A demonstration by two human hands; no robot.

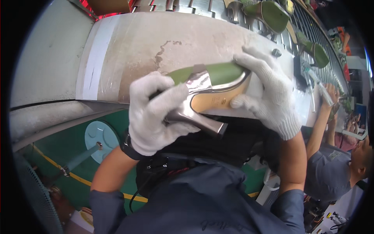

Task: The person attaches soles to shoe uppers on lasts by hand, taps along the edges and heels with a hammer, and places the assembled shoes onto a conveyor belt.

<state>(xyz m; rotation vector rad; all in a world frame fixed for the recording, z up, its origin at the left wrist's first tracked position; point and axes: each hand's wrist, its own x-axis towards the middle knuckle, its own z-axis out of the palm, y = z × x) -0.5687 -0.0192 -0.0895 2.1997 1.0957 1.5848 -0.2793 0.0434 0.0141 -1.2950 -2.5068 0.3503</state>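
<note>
Between my two gloved hands is a high-heeled shoe (pixel 220 101), held on its side above the near edge of the worktable (pixel 140 50). It has a green last inside, a shiny metallic strap, a tan insole and a metallic heel that points toward me. My left hand (pixel 157 111), in a white knit glove, wraps round the heel end. At the toe end my right hand (pixel 269 89), gloved the same way, grips with the thumb on the tan part and the fingers at the far side. The left palm hides part of the shoe's back.
Beyond the table runs a metal conveyor (pixel 202 7) bearing other shoes on green lasts (pixel 270 16). A syringe-like tube (pixel 321 87) lies at the right, near a co-worker's hand (pixel 332 93). A light-blue round stool (pixel 102 141) stands below left.
</note>
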